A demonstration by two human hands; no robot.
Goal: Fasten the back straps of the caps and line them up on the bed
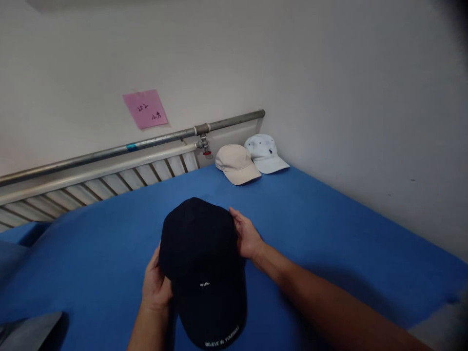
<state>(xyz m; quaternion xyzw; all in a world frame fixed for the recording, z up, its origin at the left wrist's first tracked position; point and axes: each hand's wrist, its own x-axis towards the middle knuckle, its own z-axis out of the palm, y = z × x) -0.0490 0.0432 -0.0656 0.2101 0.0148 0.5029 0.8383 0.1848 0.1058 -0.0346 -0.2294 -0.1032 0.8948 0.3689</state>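
A black baseball cap (pixel 201 253) with small white lettering on its brim sits just above the blue surface (pixel 321 229), brim pointing towards me. My left hand (pixel 155 282) grips its left side with curled fingers. My right hand (pixel 246 236) holds the right side of the crown, fingers wrapped round the edge.
A beige cap (pixel 236 163) and a pale blue cap (pixel 263 152) lie side by side at the far corner against the white wall. A metal pipe (pixel 146 142) and ribbed radiator (pixel 91 187) run behind the surface. A pink note (pixel 145 108) is stuck on the wall. A grey object (pixel 25 331) lies bottom left.
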